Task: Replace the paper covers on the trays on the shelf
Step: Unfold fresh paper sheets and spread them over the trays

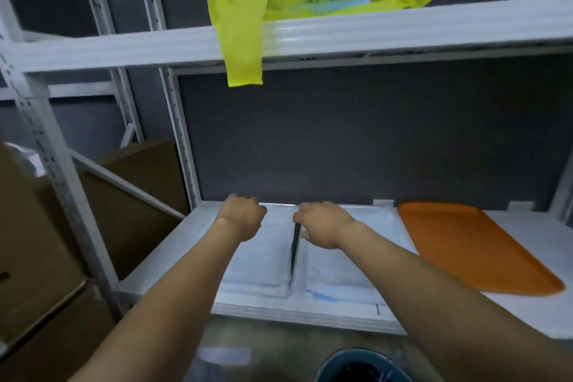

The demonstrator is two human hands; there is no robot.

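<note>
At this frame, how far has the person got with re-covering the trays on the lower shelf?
Looks done: nothing certain. In hand: both the left hand and right hand rest at the far edge of two white paper-covered trays lying side by side, a dark gap between them; whether this paper is old or new cannot be told. Left: the bare orange plastic tray to the right has no cover.

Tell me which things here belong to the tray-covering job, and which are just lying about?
Part of the job:
- left paper-covered tray
- right paper-covered tray
- bare orange tray
- left hand
- right hand

Just lying about:
- yellow bag
- cardboard boxes
- dark bin
</note>
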